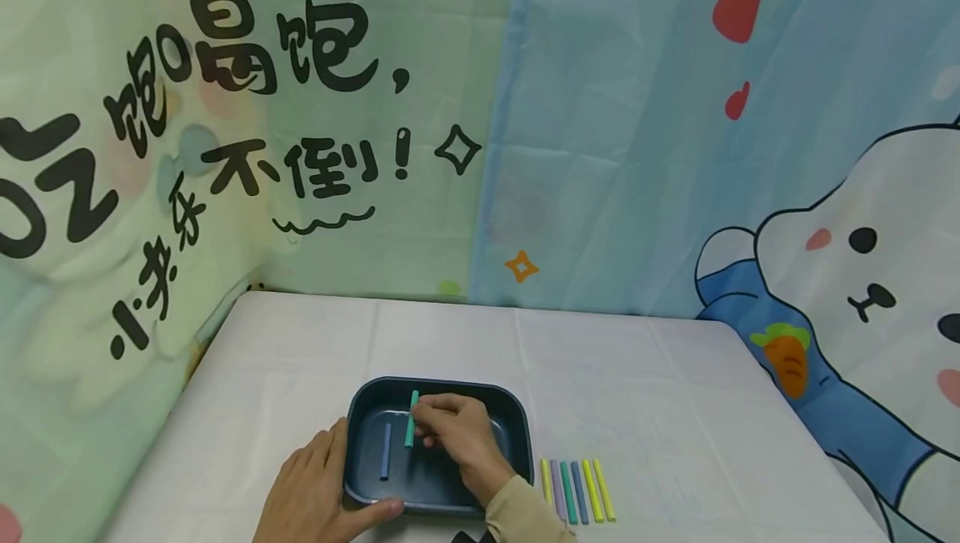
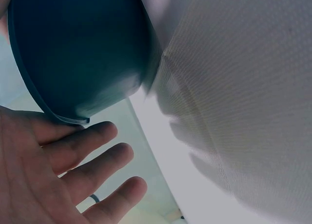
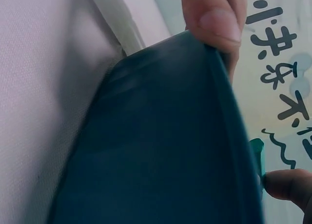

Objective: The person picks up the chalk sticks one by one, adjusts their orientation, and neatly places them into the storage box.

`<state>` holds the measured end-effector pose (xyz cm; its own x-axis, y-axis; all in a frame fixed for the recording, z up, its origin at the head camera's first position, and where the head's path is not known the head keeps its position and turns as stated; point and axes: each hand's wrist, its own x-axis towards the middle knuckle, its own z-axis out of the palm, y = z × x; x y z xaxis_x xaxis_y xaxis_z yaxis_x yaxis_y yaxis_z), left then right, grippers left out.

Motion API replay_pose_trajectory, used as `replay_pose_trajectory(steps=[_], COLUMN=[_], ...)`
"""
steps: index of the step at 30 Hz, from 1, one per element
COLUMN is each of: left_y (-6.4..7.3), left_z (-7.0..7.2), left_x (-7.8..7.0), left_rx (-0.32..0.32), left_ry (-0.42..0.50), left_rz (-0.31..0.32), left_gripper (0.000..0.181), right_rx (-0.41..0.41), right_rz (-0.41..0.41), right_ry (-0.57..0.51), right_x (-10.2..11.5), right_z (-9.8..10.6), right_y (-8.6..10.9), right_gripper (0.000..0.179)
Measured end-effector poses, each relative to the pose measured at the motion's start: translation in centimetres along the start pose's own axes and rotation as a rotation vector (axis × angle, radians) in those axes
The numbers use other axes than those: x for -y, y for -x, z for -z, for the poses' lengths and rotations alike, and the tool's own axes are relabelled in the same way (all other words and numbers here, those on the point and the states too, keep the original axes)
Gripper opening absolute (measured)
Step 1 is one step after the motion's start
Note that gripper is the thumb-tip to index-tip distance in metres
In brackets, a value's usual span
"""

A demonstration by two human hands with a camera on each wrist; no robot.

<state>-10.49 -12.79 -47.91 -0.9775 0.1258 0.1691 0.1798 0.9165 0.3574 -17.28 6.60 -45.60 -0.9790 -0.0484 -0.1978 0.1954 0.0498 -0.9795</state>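
A dark blue rectangular tray (image 1: 517, 434) stands on the white table. My right hand (image 1: 463, 441) reaches over it from the right and pinches a thin green stick (image 1: 409, 433) between thumb and fingertips. The stick is nearly upright in the head view, left of the hand. To its left, a blue stick (image 1: 386, 451) lies on the tray floor. My left hand (image 1: 311, 485) rests at the tray's near left corner, thumb on the front rim and fingers stretched along the left side. In the left wrist view its fingers (image 2: 100, 158) are spread and fairly straight beside the tray wall.
Right of the tray, a row of several sticks lies side by side on the cloth, including a purple stick (image 1: 558, 489), a green stick (image 1: 568, 493) and a yellow stick (image 1: 604, 490). Behind the table (image 1: 637, 384) hangs a printed curtain (image 1: 600, 126).
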Motion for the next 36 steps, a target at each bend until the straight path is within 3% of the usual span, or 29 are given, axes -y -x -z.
replay_pose_trajectory(steps=[9, 15, 25, 36], left_y=[0.0, 0.1, -0.2, -0.1], left_z=[0.3, 0.2, 0.2, 0.1], left_x=[-0.2, -0.2, -0.2, 0.0], left_rx=[0.062, 0.048, 0.092, 0.055], left_ry=[-0.002, 0.0, 0.041, 0.046], left_rz=[0.031, 0.026, 0.052, 0.018], left_gripper=[0.129, 0.128, 0.13, 0.128], right_rx=[-0.012, 0.001, 0.028, 0.028], right_rz=[-0.006, -0.015, -0.023, -0.018], right_ry=[0.073, 0.113, 0.168, 0.24], right_x=[-0.4, -0.8, -0.9, -1.3], right_z=[-0.5, -0.7, -1.1, -1.8], right_y=[-0.2, -0.2, -0.2, -0.2], right_gripper=[0.026, 0.023, 0.019, 0.012])
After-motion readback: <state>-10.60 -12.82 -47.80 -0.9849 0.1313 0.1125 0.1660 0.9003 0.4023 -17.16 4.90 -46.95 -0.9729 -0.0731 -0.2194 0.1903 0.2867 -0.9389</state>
